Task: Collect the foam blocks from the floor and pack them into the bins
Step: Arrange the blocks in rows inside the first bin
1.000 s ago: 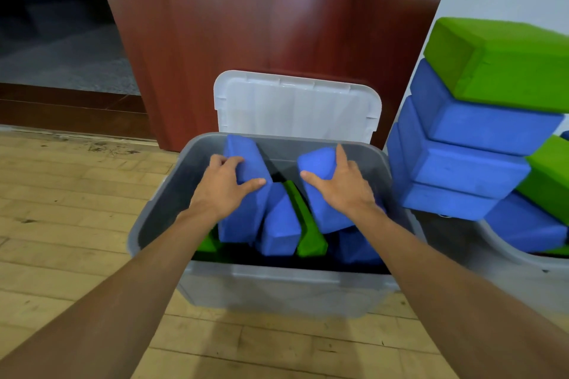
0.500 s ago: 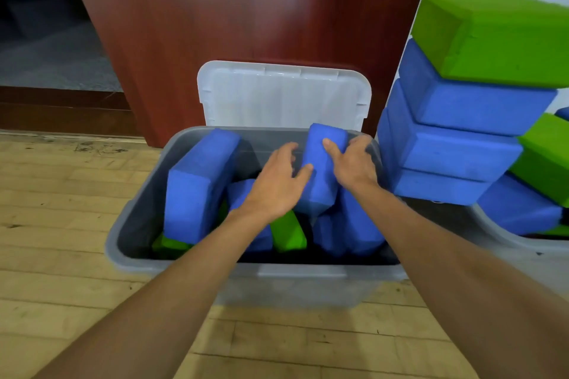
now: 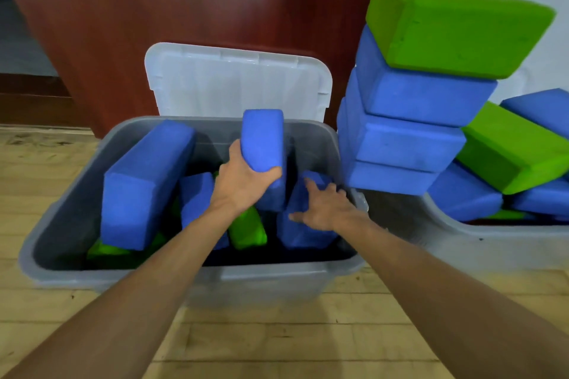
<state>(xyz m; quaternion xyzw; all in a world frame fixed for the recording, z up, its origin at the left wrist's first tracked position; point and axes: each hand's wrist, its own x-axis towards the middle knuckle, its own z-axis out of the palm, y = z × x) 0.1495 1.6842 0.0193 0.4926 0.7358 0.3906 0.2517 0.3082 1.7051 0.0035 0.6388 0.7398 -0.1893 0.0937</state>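
Two hands are seen inside the grey bin [image 3: 191, 278] on the wood floor [image 3: 37, 181]. A blue foam block [image 3: 264, 144] is held up on end by the left hand [image 3: 243, 181], with the fingers curled tight around its lower part. Its long side points up and away from the hands. The right hand [image 3: 326, 209] is spread open, and it is laid flat on another blue block [image 3: 303, 224] just below and to the right of the held one. A big blue block [image 3: 144, 184] is leaned to the left of the left hand, and a green block [image 3: 246, 229] is seen under the left wrist. A gap is seen between the two hands. It is judged that the held block should be pushed down there, being nearer the left hand. A full bin [image 3: 498, 243] with a tall pile of blocks [image 3: 409, 120] is seen to the right of the right hand.
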